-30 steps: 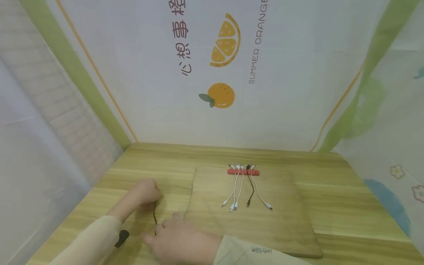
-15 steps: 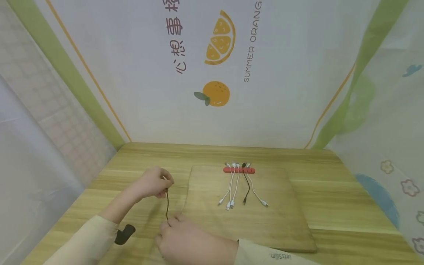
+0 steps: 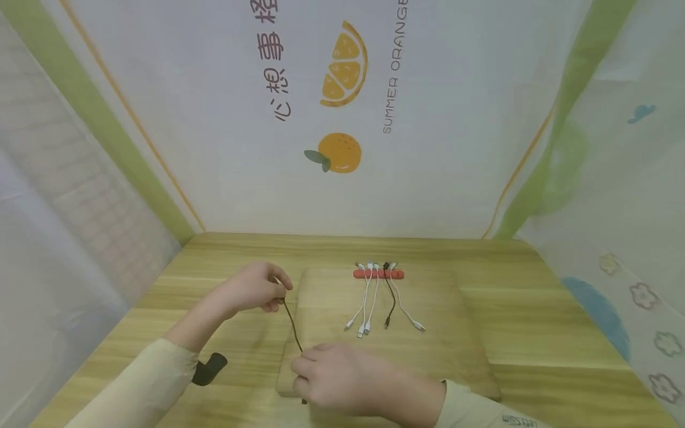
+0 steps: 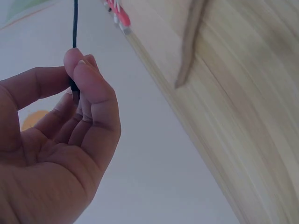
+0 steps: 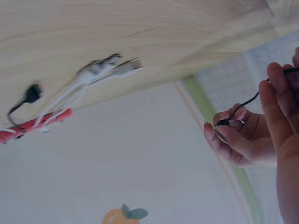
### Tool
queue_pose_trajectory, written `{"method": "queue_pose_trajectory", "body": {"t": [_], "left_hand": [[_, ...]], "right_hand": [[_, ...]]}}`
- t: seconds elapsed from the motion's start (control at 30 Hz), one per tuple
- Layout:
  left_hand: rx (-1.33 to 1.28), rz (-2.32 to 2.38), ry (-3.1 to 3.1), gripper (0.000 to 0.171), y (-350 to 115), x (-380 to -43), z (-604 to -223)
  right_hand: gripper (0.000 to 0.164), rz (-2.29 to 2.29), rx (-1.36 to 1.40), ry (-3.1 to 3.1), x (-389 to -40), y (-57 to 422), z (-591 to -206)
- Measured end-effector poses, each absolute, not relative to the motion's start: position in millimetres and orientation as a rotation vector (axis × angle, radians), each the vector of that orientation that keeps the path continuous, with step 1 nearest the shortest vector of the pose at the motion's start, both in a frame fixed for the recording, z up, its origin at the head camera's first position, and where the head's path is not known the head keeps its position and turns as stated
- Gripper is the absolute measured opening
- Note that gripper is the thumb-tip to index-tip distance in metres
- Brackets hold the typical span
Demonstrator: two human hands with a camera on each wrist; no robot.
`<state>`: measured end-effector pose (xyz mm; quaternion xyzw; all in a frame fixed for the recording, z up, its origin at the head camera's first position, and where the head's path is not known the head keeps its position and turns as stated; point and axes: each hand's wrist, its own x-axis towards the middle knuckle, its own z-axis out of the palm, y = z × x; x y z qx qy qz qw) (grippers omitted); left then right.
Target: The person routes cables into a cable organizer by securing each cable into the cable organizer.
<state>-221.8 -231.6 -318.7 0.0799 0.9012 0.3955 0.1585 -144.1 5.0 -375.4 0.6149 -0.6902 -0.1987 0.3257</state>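
Observation:
A short black charging cable (image 3: 292, 324) is stretched between my two hands over the left edge of the wooden board (image 3: 439, 351). My left hand (image 3: 255, 289) pinches one end between thumb and fingertips; a bit of its metal plug (image 4: 76, 96) shows below them. Lower down, my right hand (image 3: 348, 378) holds the cable near its other end, and a small dark tip pokes out beneath that hand. At the back of the board lies a red cable holder (image 3: 397, 274). Several white cables (image 3: 373, 303) and another black cable (image 3: 393, 303) are set in it, their plugs trailing forward.
The wooden board rests on a wood-grain table (image 3: 535, 333). A white curtain (image 3: 428, 178) with orange prints rises behind the table's back edge, and more cloth hangs on both sides. A black object (image 3: 210, 369) sits by my left sleeve cuff.
Both hands have moved rightward with the black cable, from the bare table at the left to the board's left edge. The left hand has risen and the cable has come into fuller view.

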Motion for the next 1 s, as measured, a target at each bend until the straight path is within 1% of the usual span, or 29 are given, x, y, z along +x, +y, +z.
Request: {"method": "queue_pose_trajectory", "body": {"t": [0.2,0.33,0.53,0.7,0.9,0.97,1.0], "left_hand": [[0.335,1.134,2.573,0.023,-206.6,-230.7,-319.9],[0.386,1.145,2.580,0.025,-187.1,-243.3,-319.5],[0.445,1.130,2.642,0.018,-155.8,-261.3,-320.8],[0.526,1.096,2.695,0.014,-120.8,-274.9,-326.0],[0.586,0.968,2.821,0.012,-80.7,-295.6,-339.0],[0.622,0.920,2.854,0.012,-67.7,-304.2,-344.7],[0.645,0.903,2.855,0.012,-61.0,-308.7,-347.7]], "right_hand": [[0.014,-0.282,1.630,-1.815,-151.3,34.5,-370.8],[0.012,-0.190,1.575,-1.846,-155.3,53.5,-370.0],[0.022,-0.125,1.520,-1.858,-160.0,78.1,-375.4],[0.018,-0.070,1.497,-1.924,-167.9,104.3,-380.0],[0.033,-0.072,1.417,-1.977,-183.5,133.5,-387.4],[0.024,-0.092,1.387,-2.004,-188.1,141.7,-390.9],[0.017,-0.102,1.371,-2.023,-190.0,145.6,-392.6]]}}
